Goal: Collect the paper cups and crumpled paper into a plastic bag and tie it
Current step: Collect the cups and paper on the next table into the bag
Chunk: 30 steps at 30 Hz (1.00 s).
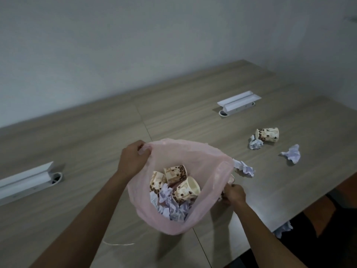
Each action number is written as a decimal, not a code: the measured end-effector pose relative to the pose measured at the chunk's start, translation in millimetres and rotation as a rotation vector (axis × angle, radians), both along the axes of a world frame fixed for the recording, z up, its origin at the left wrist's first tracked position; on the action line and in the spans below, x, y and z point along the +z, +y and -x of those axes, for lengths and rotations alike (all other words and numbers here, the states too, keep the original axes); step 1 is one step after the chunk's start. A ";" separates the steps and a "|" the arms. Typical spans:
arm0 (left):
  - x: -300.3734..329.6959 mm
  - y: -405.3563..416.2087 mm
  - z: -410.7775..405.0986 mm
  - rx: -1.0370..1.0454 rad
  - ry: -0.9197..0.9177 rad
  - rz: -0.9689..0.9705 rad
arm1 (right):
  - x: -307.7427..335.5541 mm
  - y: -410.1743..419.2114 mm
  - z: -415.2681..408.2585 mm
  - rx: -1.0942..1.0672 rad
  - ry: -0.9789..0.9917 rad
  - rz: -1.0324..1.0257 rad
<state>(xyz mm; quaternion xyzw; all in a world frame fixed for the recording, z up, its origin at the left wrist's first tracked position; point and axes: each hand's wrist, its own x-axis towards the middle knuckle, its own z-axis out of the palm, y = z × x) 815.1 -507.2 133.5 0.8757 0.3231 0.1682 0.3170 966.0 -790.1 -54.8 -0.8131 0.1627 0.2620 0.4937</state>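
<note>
My left hand [133, 159] pinches the pink bag [202, 171] rim, holding it open. My right hand [232, 194] grips a cup [230, 178] just beside the bag's right edge

The right hand [232, 194] at lower right is half hidden behind the bag [202, 161] wall; what its fingers pinch cannot be told, though a cup [231, 178] rim peeks out just above it. Paper [173, 207] in the bag buries the lower cups. At far left, a white tray [25, 180] is cut by the frame edge. Crumpled paper [284, 229] below the table edge [289, 213] is partly hidden.
</note>
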 end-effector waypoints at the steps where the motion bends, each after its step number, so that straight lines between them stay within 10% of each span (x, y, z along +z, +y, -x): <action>1: -0.2 -0.7 -3.3 -0.006 -0.011 0.023 | 3.6 -3.9 0.6 -0.041 -0.033 -0.020; 9: -4.4 -6.9 -41.7 -0.001 -0.099 0.254 | 140.5 -28.1 6.1 -0.409 -0.363 -0.558; 17: -17.9 -12.3 -47.3 0.007 -0.132 0.323 | 187.5 39.3 65.7 0.487 -0.462 0.032; 21: -16.7 -12.8 -46.5 0.052 -0.114 0.307 | 175.0 50.2 68.7 0.686 -0.383 -0.045; 26: -8.5 -30.9 -53.3 0.050 -0.112 0.326 | 176.0 25.1 23.8 0.353 -0.788 -0.150; 30: -5.7 -38.8 -59.1 0.154 -0.116 0.303 | 140.2 -10.4 -40.6 0.014 -0.701 -0.050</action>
